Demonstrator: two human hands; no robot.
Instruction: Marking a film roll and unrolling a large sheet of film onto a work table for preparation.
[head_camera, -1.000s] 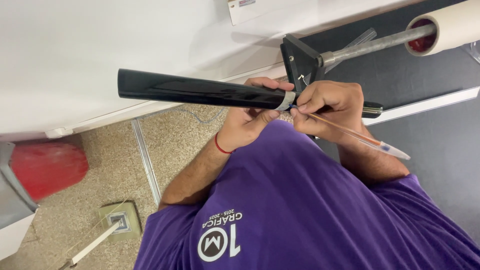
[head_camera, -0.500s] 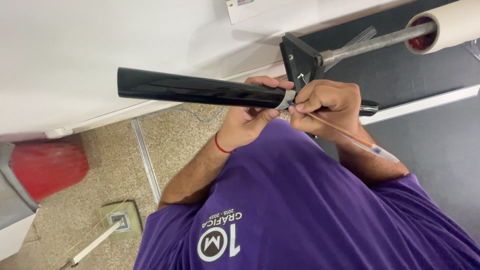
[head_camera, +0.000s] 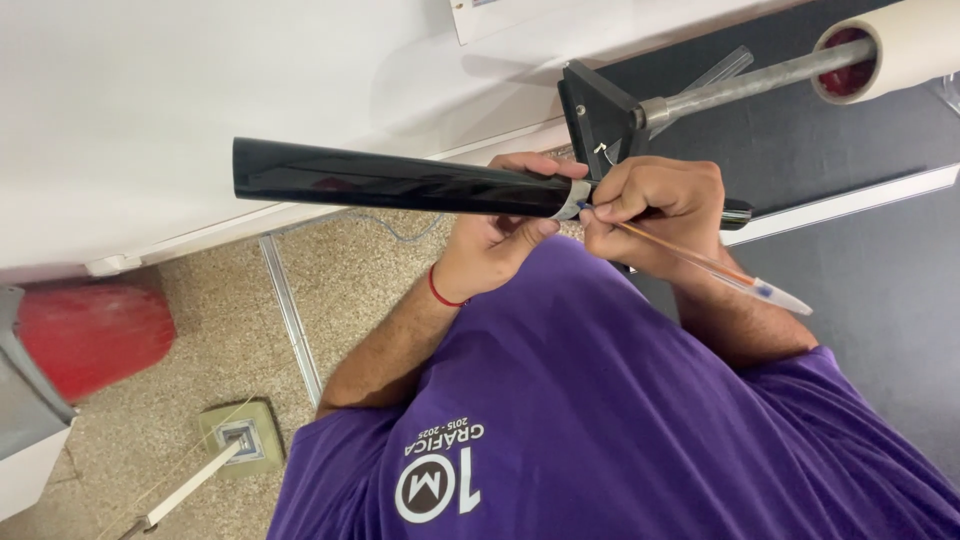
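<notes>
Speckled beige floor (head_camera: 220, 330) under white table (head_camera: 150, 120), hands gripping black roll (head_camera: 400, 182) and pinching pen (head_camera: 700, 262).

Speckled floor (head_camera: 200, 350): red container (head_camera: 90, 335), square plate (head_camera: 240, 437).

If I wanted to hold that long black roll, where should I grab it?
Probably around the middle of the black roll, coming from below with your palm cupped under it. It is a long round tube lying level, and the left hand already supports it that way near one end.
</notes>
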